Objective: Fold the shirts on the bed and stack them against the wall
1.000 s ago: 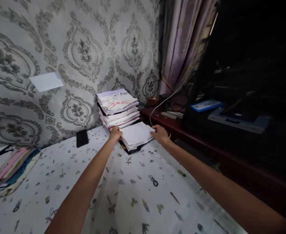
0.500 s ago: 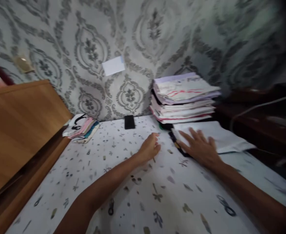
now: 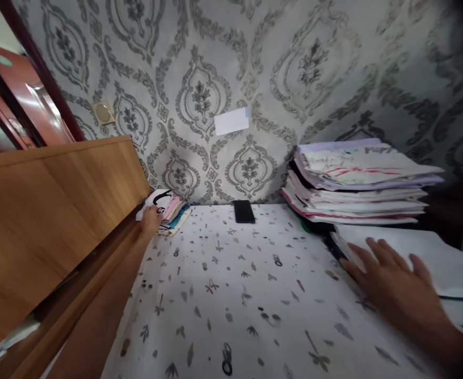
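My left hand (image 3: 151,220) reaches to the far left, its fingers bent against the near edge of a small stack of folded clothes (image 3: 176,211). A white garment with a black print (image 3: 159,197) lies on top there; pink, yellow and teal layers show beneath. Part of the fingers is hard to make out. On the right, my right hand (image 3: 393,287) is spread flat, fingers apart, over the edge of a folded white cloth (image 3: 409,247). Dark fabric (image 3: 336,251) shows under that cloth's left side.
A tall stack of folded clothes (image 3: 357,184) stands behind the white cloth. A black flat object (image 3: 244,211) lies by the patterned wall (image 3: 211,63). Along the left runs a wooden board (image 3: 77,195) beside the printed white sheet (image 3: 231,284). A white paper (image 3: 232,121) is on the wall.
My left hand has moved from mid-sheet to the small stack at the left. The view has turned left. My right hand stays spread on the white cloth.
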Motion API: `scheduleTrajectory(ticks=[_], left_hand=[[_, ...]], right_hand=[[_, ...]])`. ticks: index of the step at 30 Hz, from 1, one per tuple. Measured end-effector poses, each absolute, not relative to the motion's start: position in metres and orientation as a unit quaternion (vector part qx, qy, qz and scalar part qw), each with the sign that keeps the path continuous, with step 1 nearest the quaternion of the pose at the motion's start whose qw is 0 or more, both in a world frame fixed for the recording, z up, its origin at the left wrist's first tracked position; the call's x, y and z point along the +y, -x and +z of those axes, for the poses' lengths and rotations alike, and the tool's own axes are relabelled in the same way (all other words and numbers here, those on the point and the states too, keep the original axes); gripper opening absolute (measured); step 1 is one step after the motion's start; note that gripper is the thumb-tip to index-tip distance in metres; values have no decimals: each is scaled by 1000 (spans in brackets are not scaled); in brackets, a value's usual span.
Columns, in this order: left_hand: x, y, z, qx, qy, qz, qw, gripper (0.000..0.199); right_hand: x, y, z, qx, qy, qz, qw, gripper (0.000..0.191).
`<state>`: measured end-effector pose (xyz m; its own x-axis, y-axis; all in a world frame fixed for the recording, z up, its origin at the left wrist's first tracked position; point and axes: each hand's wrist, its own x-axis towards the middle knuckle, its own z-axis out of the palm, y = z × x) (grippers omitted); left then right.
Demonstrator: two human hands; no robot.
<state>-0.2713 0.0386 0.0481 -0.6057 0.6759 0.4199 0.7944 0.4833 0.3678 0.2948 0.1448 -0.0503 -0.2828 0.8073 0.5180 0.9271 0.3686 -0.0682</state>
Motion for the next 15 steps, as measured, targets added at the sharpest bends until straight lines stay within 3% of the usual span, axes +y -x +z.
scheduleTrajectory(ticks=[6, 15], left_hand=[[42, 301, 43, -864, 426, -247, 100, 8], [42, 274, 81, -856, 456, -239, 50, 13]], right_hand=[[92, -244, -49, -850, 399, -56, 339, 43], [15, -206, -54, -880, 313, 101, 343, 33]])
